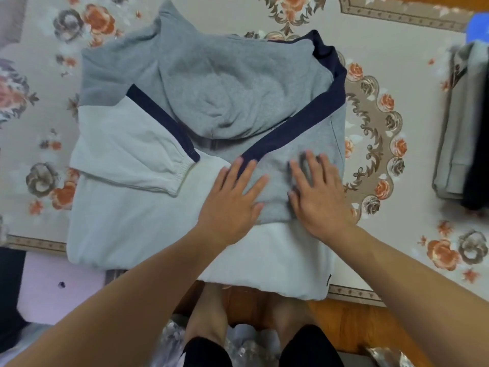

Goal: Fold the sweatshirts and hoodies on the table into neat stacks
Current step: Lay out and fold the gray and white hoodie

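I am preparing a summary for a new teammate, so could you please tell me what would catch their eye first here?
First, the grey, pale and navy hoodie spread across the middle of the floral tablecloth. Next, the left hand and right hand pressing flat on its folded-in sleeve. A folded stack of clothes sits at the right edge.

A floral tablecloth (397, 49) covers the table; a blue object (479, 27) sits at its far-right edge.
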